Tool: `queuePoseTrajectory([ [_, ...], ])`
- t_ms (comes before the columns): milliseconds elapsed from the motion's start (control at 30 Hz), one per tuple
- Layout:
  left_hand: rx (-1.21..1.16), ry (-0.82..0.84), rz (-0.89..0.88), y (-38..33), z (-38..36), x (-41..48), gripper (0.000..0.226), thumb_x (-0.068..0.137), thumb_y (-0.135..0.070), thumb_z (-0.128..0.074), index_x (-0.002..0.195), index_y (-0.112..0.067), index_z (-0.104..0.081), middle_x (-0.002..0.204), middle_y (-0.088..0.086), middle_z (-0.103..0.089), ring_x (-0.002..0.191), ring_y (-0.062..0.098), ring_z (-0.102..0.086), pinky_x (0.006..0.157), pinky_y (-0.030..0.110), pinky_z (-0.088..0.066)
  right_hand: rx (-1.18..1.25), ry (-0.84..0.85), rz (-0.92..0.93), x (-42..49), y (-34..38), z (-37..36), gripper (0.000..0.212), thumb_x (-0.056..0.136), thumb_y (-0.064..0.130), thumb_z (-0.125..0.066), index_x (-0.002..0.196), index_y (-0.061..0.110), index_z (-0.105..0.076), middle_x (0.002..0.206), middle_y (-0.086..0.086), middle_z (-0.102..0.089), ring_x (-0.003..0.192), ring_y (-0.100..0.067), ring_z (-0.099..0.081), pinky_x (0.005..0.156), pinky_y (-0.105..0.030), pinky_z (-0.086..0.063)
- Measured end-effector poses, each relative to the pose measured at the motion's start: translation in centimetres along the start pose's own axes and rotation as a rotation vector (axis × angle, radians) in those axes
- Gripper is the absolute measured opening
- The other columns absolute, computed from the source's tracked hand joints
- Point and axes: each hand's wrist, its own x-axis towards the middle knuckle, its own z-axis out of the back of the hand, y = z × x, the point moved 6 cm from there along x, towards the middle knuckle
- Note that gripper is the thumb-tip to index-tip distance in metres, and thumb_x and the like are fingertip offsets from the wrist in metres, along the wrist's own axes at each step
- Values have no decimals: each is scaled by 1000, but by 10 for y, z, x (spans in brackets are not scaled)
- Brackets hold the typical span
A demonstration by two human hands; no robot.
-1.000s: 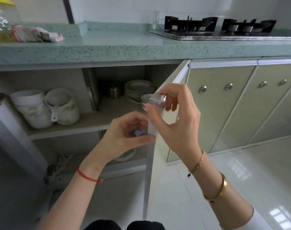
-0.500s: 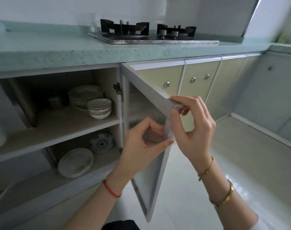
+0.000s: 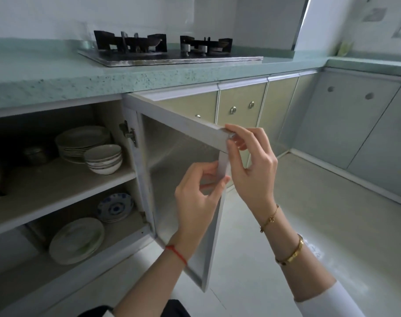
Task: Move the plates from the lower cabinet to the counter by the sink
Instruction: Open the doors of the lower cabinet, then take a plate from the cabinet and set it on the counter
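The lower cabinet stands with its door (image 3: 183,170) swung wide. My left hand (image 3: 198,197) pinches the door's outer edge and my right hand (image 3: 249,165) grips its top corner. On the upper shelf (image 3: 46,186) sits a stack of pale plates (image 3: 81,139) with a stack of bowls (image 3: 103,157) in front. On the bottom shelf lie white plates with a green pattern (image 3: 77,240) and blue-patterned plates (image 3: 116,207) behind them.
A green speckled counter (image 3: 80,78) runs above the cabinet, with a gas hob (image 3: 167,50) set into it. A small metal pot (image 3: 35,154) stands deep on the upper shelf. Shut cabinet doors continue to the right and around the corner. Pale tiled floor lies below.
The door has swung further outward with both hands on it, and my view has shifted right, so the bottom-shelf plates show and the white cups at left have left the view.
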Motion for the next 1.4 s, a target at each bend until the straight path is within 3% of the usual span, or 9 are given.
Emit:
queuePoseTrajectory([
  [133,-1,-5,-3,0,-8,3,25,80,-14,-81,102,-10,-71,95,-1,-73,84,2,-69,74,7,-52,2,0,-17,3,-7,1,22,96,11,-58,114,5,-69,96,-1,-58,84,-18,-58,81,-14,-45],
  [333,-2,135,-17,-2,-1,-1,35,85,-21,-78,117,-14,-68,107,-5,-72,95,13,-70,77,18,-58,-11,-58,-5,3,2,7,25,93,10,-63,117,5,-68,97,-7,-58,91,-26,-56,84,-34,-49],
  [500,28,199,102,-2,37,8,38,87,-25,-76,123,-19,-65,116,-11,-70,102,14,-69,81,28,-60,109,-195,44,-3,27,11,16,93,6,-60,106,3,-68,91,-1,-52,77,-10,-53,75,-17,-44],
  [667,56,257,344,16,107,28,30,91,-16,-69,120,-18,-68,114,-7,-73,103,5,-68,92,23,-54,324,62,9,-20,56,-43,18,94,10,-58,110,7,-66,90,-1,-60,79,-7,-58,76,-8,-42],
  [767,158,140,362,27,171,30,33,92,-20,-68,124,-18,-66,114,-9,-72,105,0,-67,91,16,-52,424,257,-97,-40,63,-94,22,93,12,-60,115,11,-65,95,-1,-64,84,-8,-62,76,-9,-46],
  [933,245,-144,532,83,277,8,28,92,-22,-68,120,-25,-69,110,-7,-73,107,6,-67,98,35,-55,541,536,-371,-92,56,-192,24,94,22,-60,118,22,-64,96,11,-65,86,2,-60,76,-6,-45],
  [1167,409,-387,700,181,368,-32,25,92,-17,-68,116,-14,-69,112,5,-73,103,16,-68,99,36,-54,447,794,-496,-169,43,-330,24,92,19,-64,114,10,-68,93,0,-69,77,2,-59,73,-6,-47],
  [1267,442,-369,751,224,390,-49,26,92,-16,-67,118,-11,-69,112,4,-73,96,6,-66,89,17,-51,389,890,-515,-199,36,-378,23,92,22,-64,112,11,-68,88,5,-66,72,8,-56,66,4,-39],
  [1400,438,-336,835,281,410,-66,27,91,-14,-68,117,-8,-70,111,4,-72,97,11,-67,92,24,-53,345,1004,-570,-239,22,-431,25,93,24,-62,113,11,-68,91,3,-65,74,3,-55,63,7,-36],
])
